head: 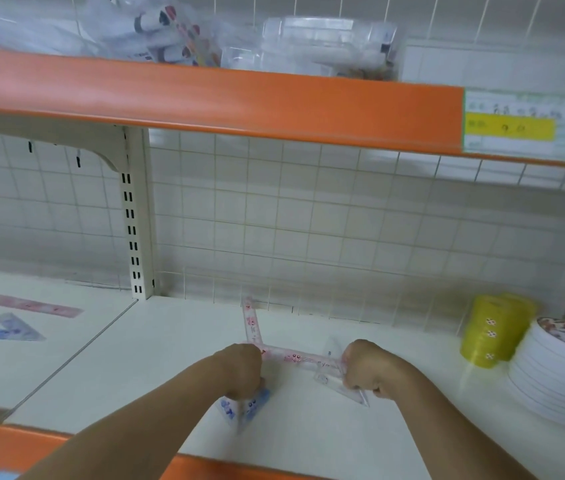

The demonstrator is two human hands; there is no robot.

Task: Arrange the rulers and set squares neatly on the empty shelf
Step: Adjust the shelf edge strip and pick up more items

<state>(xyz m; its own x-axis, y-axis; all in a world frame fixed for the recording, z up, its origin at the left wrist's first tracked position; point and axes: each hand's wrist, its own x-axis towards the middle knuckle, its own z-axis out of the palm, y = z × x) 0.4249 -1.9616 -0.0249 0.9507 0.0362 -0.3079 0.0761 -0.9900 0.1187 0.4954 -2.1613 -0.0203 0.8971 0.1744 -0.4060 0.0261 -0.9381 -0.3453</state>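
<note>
Shelf: white board with orange front lip; I see both forearms reaching in over it.
Stack of white plates and yellow tub: well right of my right hand.
Blue set square and pink ruler: flat on the neighbouring bay, far left of my left hand.
Left hand: clenched on one end of a pink patterned ruler, a blue set square beneath it.
Right hand: clenched on the ruler's other end and a clear set square.
Second pink ruler: behind my left hand, angled toward the wire grid back.
</note>
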